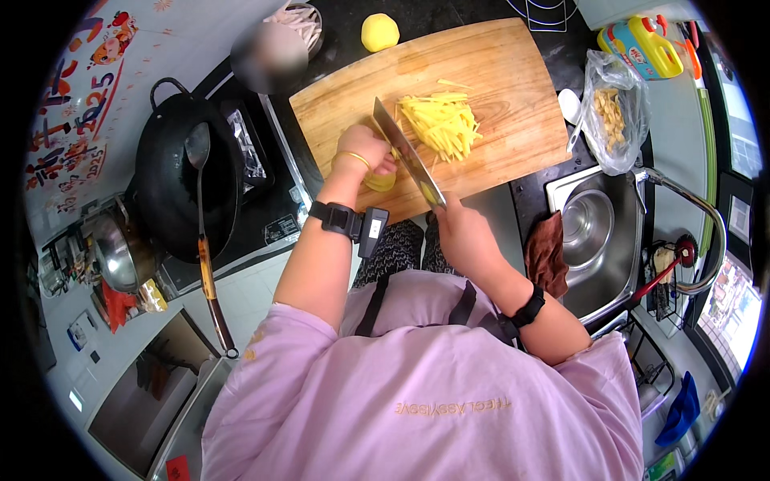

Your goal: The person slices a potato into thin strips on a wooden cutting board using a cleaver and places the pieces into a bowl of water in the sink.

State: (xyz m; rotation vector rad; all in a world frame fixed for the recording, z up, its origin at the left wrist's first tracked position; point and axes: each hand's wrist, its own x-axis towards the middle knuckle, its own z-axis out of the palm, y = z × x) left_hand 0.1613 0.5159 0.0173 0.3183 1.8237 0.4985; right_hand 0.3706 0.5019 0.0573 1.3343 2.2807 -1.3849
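My right hand [466, 234] is closed on the handle of a kitchen cleaver [404, 147], whose broad blade stands on edge over the wooden cutting board [511, 72]. Just left of the blade, my left hand [364, 150] has its fingers curled down on pale yellow pieces, probably sliced potato; the fingers partly hide them. More yellow slices [381, 181] lie on the board below that hand. Right of the blade is a heap of thin yellow potato strips [444, 125]. A whole peeled potato [379, 32] rests on the dark counter beyond the board's far edge.
At left a black wok [159, 174] holds a long-handled metal spatula [201, 192]. A bowl of pale strips [304, 24] stands at the upper left. To the right are a white spoon [569, 107], a plastic bag of light brown pieces [610, 120], a brown cloth [546, 255] and a steel sink [601, 288].
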